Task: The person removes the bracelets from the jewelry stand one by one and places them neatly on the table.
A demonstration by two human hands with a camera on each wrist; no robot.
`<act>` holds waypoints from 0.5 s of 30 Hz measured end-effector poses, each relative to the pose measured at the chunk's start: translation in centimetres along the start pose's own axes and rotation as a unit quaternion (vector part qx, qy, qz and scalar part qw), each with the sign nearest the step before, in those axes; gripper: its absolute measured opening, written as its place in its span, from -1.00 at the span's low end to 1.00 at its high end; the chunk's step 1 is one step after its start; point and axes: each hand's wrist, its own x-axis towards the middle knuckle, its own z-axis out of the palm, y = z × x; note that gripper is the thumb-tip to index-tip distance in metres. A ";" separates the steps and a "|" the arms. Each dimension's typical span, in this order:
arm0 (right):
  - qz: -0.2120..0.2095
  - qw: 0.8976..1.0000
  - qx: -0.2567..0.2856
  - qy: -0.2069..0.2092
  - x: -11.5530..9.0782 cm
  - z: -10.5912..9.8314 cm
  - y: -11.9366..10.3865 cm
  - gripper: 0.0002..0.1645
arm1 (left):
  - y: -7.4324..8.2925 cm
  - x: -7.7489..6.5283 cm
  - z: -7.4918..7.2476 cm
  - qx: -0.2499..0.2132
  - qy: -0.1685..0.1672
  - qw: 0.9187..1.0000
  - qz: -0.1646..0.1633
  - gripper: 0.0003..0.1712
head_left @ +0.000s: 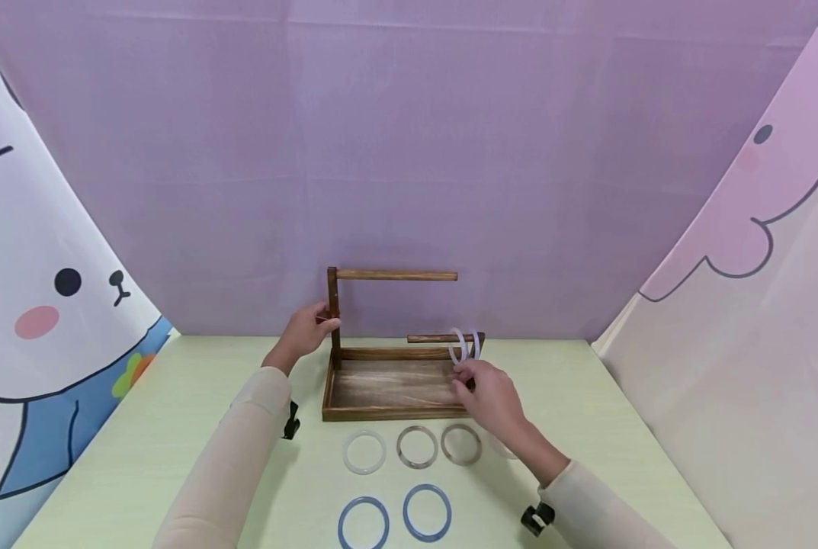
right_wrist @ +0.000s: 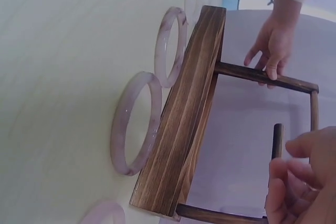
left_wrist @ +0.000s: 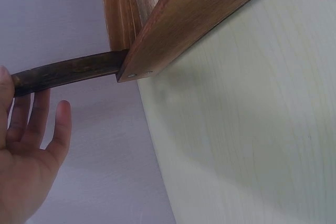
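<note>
A brown wooden bangle stand [head_left: 398,414] has a shallow tray base, a tall post with a long upper bar [head_left: 398,274], and a shorter lower bar [head_left: 425,338] at the right. My left hand [head_left: 306,329] grips the tall post [left_wrist: 68,70], thumb on one side and fingers on the other. Two lavender bangles [head_left: 476,345] hang round the lower bar. With curled fingertips, my right hand [head_left: 494,396] holds the lower edge of the left one; in the right wrist view the hand [right_wrist: 304,182] hides both bangles.
Before the tray lie a whitish bangle [head_left: 364,452], two mottled bangles [head_left: 417,447] and a pale pink bangle [right_wrist: 105,214] partly behind the right arm. Nearer me are two blue bangles [head_left: 427,513]. A purple cloth [head_left: 395,152] stands behind the table.
</note>
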 end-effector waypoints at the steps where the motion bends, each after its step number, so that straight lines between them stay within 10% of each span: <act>1: 0.011 1.000 -0.002 0.007 0.1 0.0 0.1 -0.81 | 0.0 0.0 0.0 0.001 0.000 1.000 0.001 -0.67; 15: 0.071 0.997 -0.003 0.038 1.2 0.3 0.2 -0.60 | -0.1 0.1 0.0 0.000 -0.007 1.000 -0.008 -0.64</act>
